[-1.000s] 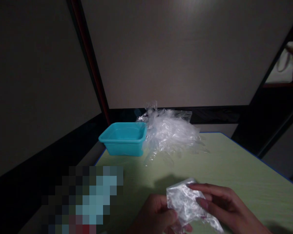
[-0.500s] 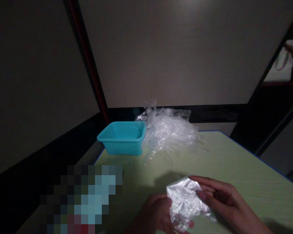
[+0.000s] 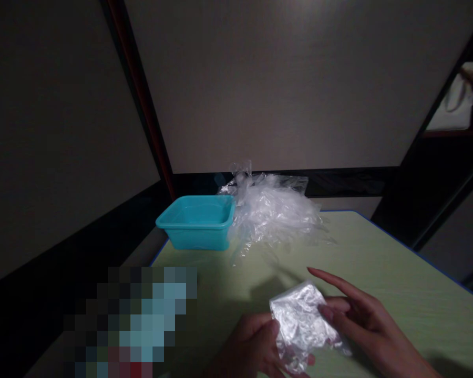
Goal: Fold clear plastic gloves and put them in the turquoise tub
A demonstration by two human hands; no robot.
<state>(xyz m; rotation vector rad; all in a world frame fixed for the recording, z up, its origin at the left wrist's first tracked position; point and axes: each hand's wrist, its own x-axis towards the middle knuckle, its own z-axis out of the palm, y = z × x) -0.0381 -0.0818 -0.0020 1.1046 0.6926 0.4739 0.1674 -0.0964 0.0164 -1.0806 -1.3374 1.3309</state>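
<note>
A crumpled clear plastic bag [image 3: 301, 320], folded into a small shiny bundle, is held just above the near part of the table. My left hand [image 3: 256, 344] grips its left edge, thumb on top and fingers underneath, with a fingertip showing below. On the other side my right hand [image 3: 362, 320] pinches the bag's right edge between thumb and bent fingers. The right index finger is stretched out, apart from the bag.
A turquoise plastic basin [image 3: 197, 223] stands at the table's far left. Beside it lies a loose heap of clear plastic bags [image 3: 276, 207]. The pale green table [image 3: 362, 252] has a blue edge. A pixelated patch covers the lower left.
My right index finger has lifted off the bag's top corner and straightened. The bag remains between both hands, almost in the same place.
</note>
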